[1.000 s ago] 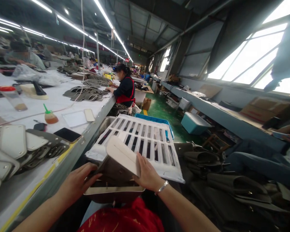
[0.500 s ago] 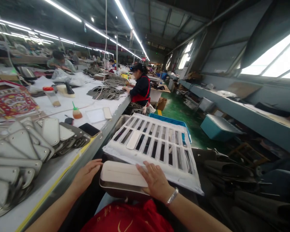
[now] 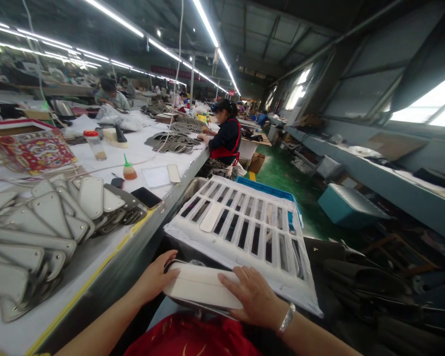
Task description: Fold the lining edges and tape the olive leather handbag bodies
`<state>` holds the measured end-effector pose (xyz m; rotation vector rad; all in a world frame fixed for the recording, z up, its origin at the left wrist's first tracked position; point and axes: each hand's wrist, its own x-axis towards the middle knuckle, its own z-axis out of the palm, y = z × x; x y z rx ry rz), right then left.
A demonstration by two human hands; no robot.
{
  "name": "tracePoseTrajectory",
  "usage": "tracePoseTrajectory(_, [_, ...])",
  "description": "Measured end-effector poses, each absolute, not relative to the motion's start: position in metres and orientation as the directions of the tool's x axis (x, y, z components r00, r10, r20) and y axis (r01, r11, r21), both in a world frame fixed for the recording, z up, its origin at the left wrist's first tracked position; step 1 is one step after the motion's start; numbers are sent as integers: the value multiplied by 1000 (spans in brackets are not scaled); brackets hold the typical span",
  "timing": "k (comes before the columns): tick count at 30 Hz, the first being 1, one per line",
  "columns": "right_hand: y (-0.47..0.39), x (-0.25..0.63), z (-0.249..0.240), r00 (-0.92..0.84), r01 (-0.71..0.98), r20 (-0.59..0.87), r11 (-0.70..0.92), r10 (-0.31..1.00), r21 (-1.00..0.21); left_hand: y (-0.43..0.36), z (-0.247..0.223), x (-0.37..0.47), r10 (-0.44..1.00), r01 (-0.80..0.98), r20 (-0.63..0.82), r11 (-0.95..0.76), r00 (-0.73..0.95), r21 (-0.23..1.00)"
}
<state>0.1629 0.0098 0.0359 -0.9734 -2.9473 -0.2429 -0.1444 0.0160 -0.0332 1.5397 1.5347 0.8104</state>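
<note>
At my lap is a long off-white panel [image 3: 202, 284] with rounded ends, a faint seam line along it and a darker edge. My left hand [image 3: 155, 279] grips its left end, thumb on the face and fingers curled behind. On the right end lies my right hand [image 3: 254, 296], fingers across the top face and thumb at the lower edge. Just beyond stands a white slatted rack [image 3: 222, 242], with a small off-white rounded piece [image 3: 210, 217] lying on its slats. What is behind the panel is mostly hidden.
Stacked grey-white riveted pieces [image 3: 48, 217] cover the table at left. A phone [image 3: 146, 198], a glue bottle [image 3: 129, 169] and a red-lidded jar [image 3: 95, 146] stand farther back. A co-worker [image 3: 226, 133] sits ahead; a teal box [image 3: 350, 205] is at right.
My left hand has moved from beside the panel to holding its left end. The panel has tipped so its dark front side is mostly hidden. My right hand stays on it.
</note>
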Motion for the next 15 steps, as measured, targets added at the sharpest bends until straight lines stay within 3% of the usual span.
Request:
tracePoseTrajectory(6, [11,162,44,-755,653,-86,758,650,-1,26,-41,-145,987,630,-135,51,86,775])
tracePoseTrajectory(10, [18,143,48,-703,702,-161,712,693,1,32,-42,-156,991,704,-122,46,58,709])
tracePoseTrajectory(13, [25,129,50,-691,705,-202,708,694,23,30,-35,-158,993,890,115,-72,22,450])
tracePoseTrajectory(15, [29,125,50,-691,700,-230,714,685,20,24,-31,-150,932,935,331,-242,149,259])
